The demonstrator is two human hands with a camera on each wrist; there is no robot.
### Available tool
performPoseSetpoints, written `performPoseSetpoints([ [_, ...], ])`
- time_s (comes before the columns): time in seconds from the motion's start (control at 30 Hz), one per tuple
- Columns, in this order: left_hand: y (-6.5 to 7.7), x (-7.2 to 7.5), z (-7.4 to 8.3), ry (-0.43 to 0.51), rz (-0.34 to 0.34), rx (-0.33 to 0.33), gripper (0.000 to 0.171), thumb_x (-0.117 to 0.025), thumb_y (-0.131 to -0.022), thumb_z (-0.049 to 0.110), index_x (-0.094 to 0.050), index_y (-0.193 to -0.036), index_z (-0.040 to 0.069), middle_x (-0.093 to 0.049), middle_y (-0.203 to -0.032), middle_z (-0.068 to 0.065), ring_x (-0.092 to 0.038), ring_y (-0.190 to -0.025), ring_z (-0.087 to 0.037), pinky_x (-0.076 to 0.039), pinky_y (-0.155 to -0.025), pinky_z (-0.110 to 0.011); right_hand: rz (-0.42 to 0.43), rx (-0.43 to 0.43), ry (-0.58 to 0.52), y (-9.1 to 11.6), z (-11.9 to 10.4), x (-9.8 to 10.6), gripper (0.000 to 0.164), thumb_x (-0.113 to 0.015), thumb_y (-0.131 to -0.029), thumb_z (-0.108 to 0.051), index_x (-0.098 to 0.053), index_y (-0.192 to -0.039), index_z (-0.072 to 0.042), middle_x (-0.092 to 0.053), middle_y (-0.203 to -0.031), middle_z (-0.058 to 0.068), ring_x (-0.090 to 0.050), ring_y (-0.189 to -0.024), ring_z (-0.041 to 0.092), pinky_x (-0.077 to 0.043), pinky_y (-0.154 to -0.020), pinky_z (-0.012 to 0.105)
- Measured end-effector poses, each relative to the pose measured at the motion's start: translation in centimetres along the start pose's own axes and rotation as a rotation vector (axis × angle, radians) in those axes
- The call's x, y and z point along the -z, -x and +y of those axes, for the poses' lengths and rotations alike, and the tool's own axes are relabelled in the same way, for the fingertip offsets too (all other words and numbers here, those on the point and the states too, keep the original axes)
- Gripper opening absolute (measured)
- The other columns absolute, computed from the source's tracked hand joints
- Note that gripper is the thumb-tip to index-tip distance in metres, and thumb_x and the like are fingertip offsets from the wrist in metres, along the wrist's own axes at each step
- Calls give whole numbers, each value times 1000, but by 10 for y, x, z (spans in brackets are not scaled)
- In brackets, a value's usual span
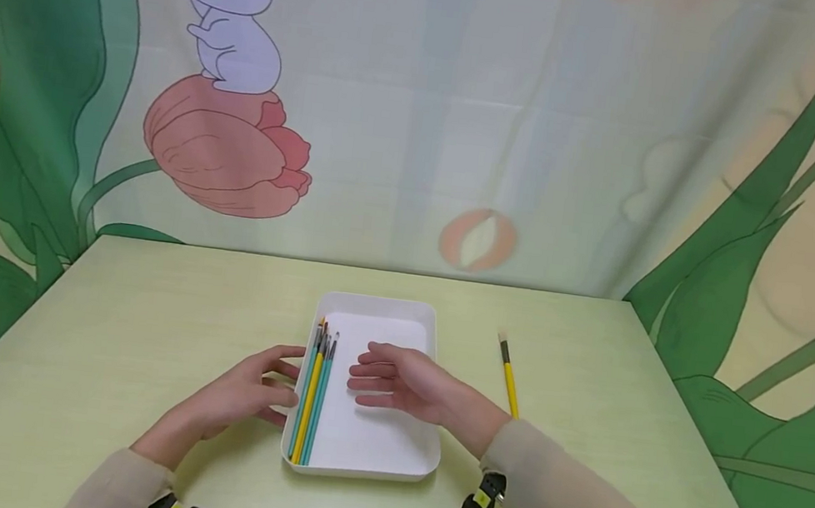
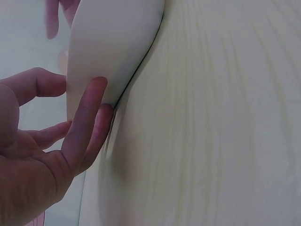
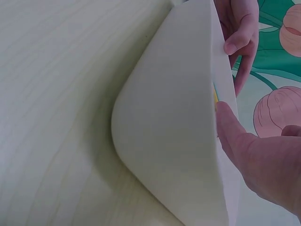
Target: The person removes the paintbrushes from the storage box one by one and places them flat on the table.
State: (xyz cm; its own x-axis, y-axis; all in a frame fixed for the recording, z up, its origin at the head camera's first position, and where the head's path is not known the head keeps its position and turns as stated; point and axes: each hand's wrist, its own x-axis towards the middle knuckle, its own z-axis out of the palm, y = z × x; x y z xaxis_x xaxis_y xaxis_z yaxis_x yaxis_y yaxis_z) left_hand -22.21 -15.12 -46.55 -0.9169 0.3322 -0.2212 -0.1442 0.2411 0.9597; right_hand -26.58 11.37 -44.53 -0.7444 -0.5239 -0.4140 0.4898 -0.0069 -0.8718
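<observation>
A white tray (image 1: 374, 443) lies on the table. Along its left inner side several paintbrushes (image 1: 312, 402), teal and yellow, lie close together. My left hand (image 1: 240, 394) is at the tray's left side. In the left wrist view, the fingers (image 2: 84, 117) of that hand touch the tray's outer wall (image 2: 108, 52) with a slight bend. Over the middle of the tray is my right hand (image 1: 408, 384), its fingers extended leftward and apart from the brushes, with nothing held. The right wrist view shows this hand (image 3: 263, 155) beyond the tray's wall (image 3: 164, 113), which hides most of the inside.
A single yellow paintbrush (image 1: 509, 375) lies on the table right of the tray, its lower end hidden by my right forearm. Behind the pale table (image 1: 144, 316) hangs a printed curtain (image 1: 393, 118) with a rabbit and flowers. Black wrist cameras (image 1: 483, 501) sit at both sleeves.
</observation>
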Motion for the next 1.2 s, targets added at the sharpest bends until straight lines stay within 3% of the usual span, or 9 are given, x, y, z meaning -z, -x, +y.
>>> performPoseSetpoints([
  [0.27, 2, 1, 0, 12, -4, -2, 71, -68, -92, 4, -35, -155, 4, -47, -136, -25, -62, -106, -32, -62, -81, -46, 12, -19, -32, -5, 5, -7, 58, -50, -107, -34, -43, -146, 8, -57, -138, 27, -62, -122, 39, -54, -99, 49],
  [0.67, 1, 0, 1, 9, -3, -1, 70, -67, -93, 4, -35, -155, 3, -45, -138, -26, -61, -108, -33, -61, -82, -46, 49, -10, -87, -9, 9, -22, 61, -54, -106, -32, -40, -146, 11, -55, -139, 30, -57, -128, 41, -50, -103, 51],
  [1.2, 1, 1, 0, 20, -36, -13, 74, -68, -91, 5, -34, -156, 3, -46, -138, -25, -61, -111, -33, -61, -84, -47, 92, -15, -11, -18, 10, -36, 53, -55, -104, -22, -46, -147, 6, -64, -128, 24, -62, -121, 37, -52, -101, 51],
])
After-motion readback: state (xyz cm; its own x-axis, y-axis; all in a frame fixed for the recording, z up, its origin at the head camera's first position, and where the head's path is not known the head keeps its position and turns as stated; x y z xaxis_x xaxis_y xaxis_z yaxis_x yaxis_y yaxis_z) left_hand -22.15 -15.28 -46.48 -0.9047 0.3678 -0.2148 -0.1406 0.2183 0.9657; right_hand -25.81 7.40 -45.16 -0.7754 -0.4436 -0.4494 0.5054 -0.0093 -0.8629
